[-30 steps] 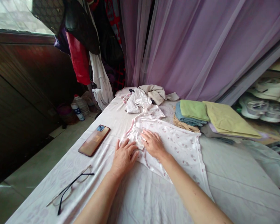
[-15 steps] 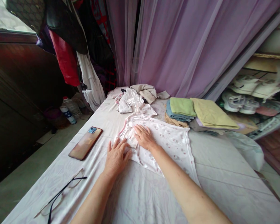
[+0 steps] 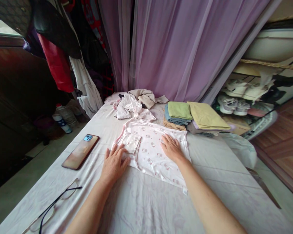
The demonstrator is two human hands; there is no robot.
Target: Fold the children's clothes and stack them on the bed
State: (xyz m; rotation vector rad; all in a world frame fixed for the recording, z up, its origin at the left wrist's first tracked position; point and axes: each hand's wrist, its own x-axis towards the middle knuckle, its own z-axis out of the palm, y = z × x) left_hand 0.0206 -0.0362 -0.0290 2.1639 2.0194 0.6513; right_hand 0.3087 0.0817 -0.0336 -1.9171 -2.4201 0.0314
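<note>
A white garment (image 3: 148, 143) with a small printed pattern and pink edging lies spread on the sheet-covered bed. One part of it, a sleeve by its look, is folded over on the left side. My left hand (image 3: 114, 161) rests at that folded edge, fingers spread and palm down. Toward the garment's right side, my right hand (image 3: 172, 148) lies flat on the fabric with its fingers stretched out. Neither hand grips anything. Behind the garment sits a loose heap of crumpled clothes (image 3: 136, 102), touching or nearly touching its far edge.
A phone (image 3: 80, 152) and eyeglasses (image 3: 52, 206) lie on the left of the bed (image 3: 146, 208). Folded green cloth (image 3: 179, 110) and yellow cloth (image 3: 207, 115) top stacks at the back right. A purple curtain (image 3: 173, 48) hangs behind; a shoe rack with sneakers (image 3: 234, 104) stands right.
My right hand has slid rightward across the garment, away from the folded part. My left hand stays by the fold. The camera view has turned somewhat to the right.
</note>
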